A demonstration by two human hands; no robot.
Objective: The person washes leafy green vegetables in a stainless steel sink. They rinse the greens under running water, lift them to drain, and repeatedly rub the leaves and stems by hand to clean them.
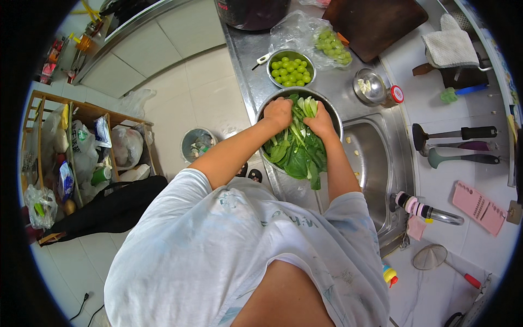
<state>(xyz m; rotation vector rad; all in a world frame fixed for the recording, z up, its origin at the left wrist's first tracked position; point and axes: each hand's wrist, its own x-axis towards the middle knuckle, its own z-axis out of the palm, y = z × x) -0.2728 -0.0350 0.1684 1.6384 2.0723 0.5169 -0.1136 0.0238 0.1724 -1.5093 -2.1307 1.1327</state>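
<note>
A wide metal basin (340, 122) holds a heap of leafy green vegetables (298, 157) with pale stems. Some leaves hang over its near rim. My left hand (279, 113) is closed around greens at the basin's left side. On the right, my right hand (321, 122) grips a bunch of pale stem ends (307, 107), thumb laid across them. Just beyond the basin, a smaller metal bowl (314, 79) is filled with green grapes (290, 71). Greens hide the basin's bottom.
A steel sink (367, 151) with pale scraps adjoins the basin on the right. Behind stand a small metal bowl (369, 86), a red-lidded jar (394, 96), bagged grapes (334, 47) and a dark cutting board (374, 24). A waste bin (188, 144) stands on the floor, left.
</note>
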